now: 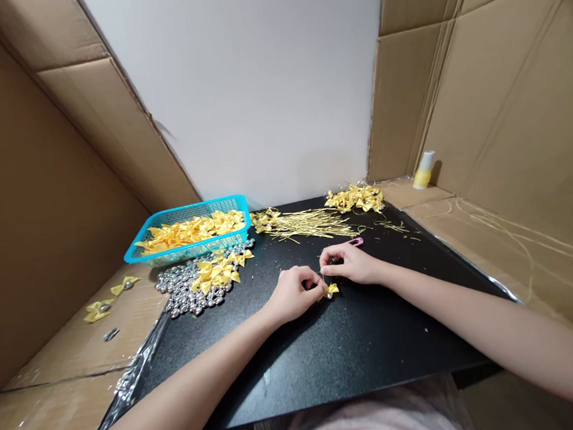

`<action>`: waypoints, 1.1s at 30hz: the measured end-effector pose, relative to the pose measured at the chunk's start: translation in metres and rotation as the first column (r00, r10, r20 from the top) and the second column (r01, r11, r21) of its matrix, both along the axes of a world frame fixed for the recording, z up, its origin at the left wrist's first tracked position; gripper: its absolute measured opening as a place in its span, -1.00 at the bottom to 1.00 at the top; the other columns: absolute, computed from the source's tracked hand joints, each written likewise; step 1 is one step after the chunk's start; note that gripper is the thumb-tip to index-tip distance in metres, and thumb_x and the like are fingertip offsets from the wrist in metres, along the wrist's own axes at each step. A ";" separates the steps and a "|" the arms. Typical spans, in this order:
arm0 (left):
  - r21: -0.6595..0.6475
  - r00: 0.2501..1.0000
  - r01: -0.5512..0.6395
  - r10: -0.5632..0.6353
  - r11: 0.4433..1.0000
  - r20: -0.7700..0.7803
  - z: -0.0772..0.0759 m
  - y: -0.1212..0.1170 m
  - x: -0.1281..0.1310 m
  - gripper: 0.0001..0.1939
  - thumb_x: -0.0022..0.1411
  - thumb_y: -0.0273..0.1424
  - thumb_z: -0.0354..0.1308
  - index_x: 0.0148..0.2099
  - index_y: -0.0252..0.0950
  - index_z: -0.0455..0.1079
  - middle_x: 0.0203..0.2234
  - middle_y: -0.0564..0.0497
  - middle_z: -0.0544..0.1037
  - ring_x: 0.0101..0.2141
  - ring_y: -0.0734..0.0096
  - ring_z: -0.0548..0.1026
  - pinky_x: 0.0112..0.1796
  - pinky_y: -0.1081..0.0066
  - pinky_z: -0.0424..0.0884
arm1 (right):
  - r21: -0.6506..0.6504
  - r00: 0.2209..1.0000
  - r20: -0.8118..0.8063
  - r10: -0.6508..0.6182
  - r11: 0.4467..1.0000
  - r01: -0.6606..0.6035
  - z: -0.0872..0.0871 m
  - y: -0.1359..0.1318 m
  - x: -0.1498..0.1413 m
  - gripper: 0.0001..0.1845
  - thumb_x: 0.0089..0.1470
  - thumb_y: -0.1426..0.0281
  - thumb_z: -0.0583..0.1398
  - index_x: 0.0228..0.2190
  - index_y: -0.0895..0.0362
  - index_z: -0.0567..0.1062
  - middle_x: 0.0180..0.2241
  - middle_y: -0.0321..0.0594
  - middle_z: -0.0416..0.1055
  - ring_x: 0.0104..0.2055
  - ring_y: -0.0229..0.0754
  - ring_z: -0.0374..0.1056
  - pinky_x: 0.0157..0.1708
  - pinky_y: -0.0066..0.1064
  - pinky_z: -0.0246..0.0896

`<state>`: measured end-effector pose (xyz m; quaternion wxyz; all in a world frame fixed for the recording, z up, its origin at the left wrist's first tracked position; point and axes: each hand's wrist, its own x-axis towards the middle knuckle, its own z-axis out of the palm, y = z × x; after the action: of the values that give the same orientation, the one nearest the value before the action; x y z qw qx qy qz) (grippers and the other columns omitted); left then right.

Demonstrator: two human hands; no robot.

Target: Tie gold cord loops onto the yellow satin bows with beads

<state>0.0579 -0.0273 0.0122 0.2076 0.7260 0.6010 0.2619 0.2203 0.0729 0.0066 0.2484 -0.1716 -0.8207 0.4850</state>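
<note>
"Left hand [296, 293], what is it doing?"

"It is curled up, with its fingertips close together. They pinch a small yellow bow [334, 289] by its edge, low over the black table [358, 342]."

"And the right hand [351, 263]?"

"It is just beside the left one. Its thumb and pointing finger look pinched on a thin string [323, 277], right above the bow. The string is so tiny that I can't tell where it ends."

"What is that pink thing [356, 241]?"

"I can't tell. It lies just behind the right hand."

"What else is on the table?"

"A blue basket [142, 258] with lots of yellow bows in it, at the back on the left. In front of it are shiny silver beads [174, 281], with more bows [217, 272] on top. Gold strings [312, 224] lie in a bunch at the back, in the middle. To the right of them is a heap of bows with beads [355, 199]."

"And off the table?"

"A white and yellow cone [423, 171] stands on the cardboard at the right."
</note>
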 end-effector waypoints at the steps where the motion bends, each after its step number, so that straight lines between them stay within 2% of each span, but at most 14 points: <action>1: 0.000 1.000 0.001 -0.001 1.000 0.000 0.000 0.000 0.000 -0.82 0.11 -0.37 0.13 -0.44 -0.27 0.55 -0.56 0.09 0.47 -0.45 0.44 0.39 -0.35 0.47 0.20 | -0.004 1.000 -0.001 0.000 1.000 0.000 0.000 0.000 0.000 -0.84 -0.03 0.34 0.22 -0.50 0.19 0.43 -0.49 -0.28 0.37 -0.41 -0.28 0.23 -0.32 -0.42 0.15; 11: 0.000 1.000 0.010 -0.010 1.000 0.005 0.000 0.001 -0.001 -0.81 0.11 -0.36 0.13 -0.42 -0.26 0.56 -0.54 0.07 0.50 -0.44 0.42 0.39 -0.34 0.48 0.23 | -0.039 1.000 -0.024 -0.013 0.999 0.012 -0.001 -0.001 -0.002 -0.78 -0.04 0.28 0.25 -0.52 0.19 0.42 -0.50 -0.30 0.35 -0.41 -0.28 0.22 -0.29 -0.40 0.16; 18: 0.010 1.000 0.003 -0.003 1.000 0.023 -0.001 -0.001 0.001 -0.83 0.09 -0.38 0.14 -0.43 -0.28 0.55 -0.54 0.07 0.50 -0.47 0.44 0.37 -0.39 0.48 0.22 | -0.099 0.996 -0.041 -0.076 0.993 0.071 0.002 0.008 0.000 -0.62 -0.09 0.10 0.28 -0.49 0.19 0.42 -0.48 -0.28 0.35 -0.43 -0.28 0.25 -0.35 -0.42 0.20; 24: 0.025 0.999 -0.005 0.004 1.000 0.043 -0.002 -0.001 0.001 -0.84 0.10 -0.39 0.15 -0.43 -0.30 0.54 -0.52 0.05 0.51 -0.47 0.45 0.37 -0.39 0.47 0.22 | -0.088 0.993 -0.028 -0.115 0.990 0.112 0.008 0.012 0.005 -0.63 -0.04 0.12 0.25 -0.34 0.19 0.45 -0.36 -0.22 0.42 -0.36 -0.27 0.31 -0.32 -0.42 0.23; 29: 0.047 0.999 -0.030 0.028 0.998 0.044 -0.004 -0.002 0.000 -0.84 0.10 -0.38 0.15 -0.45 -0.31 0.52 -0.58 0.09 0.43 -0.49 0.46 0.34 -0.41 0.48 0.19 | -0.028 0.995 0.102 -0.023 0.999 0.026 0.006 0.008 0.005 -0.68 -0.13 0.18 0.32 -0.49 0.22 0.53 -0.52 -0.25 0.42 -0.46 -0.28 0.28 -0.43 -0.45 0.16; 33: 0.070 0.998 -0.059 0.057 0.996 0.033 -0.004 -0.004 0.000 -0.78 0.13 -0.31 0.15 -0.46 -0.32 0.51 -0.60 0.09 0.40 -0.51 0.47 0.32 -0.44 0.47 0.16 | 0.027 0.989 0.145 -0.007 1.000 0.004 0.005 0.002 0.004 -0.74 -0.16 0.24 0.35 -0.53 0.21 0.56 -0.51 -0.24 0.44 -0.43 -0.25 0.31 -0.39 -0.44 0.18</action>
<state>0.0579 -0.0313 0.0083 0.1835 0.7109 0.6089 0.3003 0.2246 0.0746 0.0115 0.1917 -0.2054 -0.8425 0.4597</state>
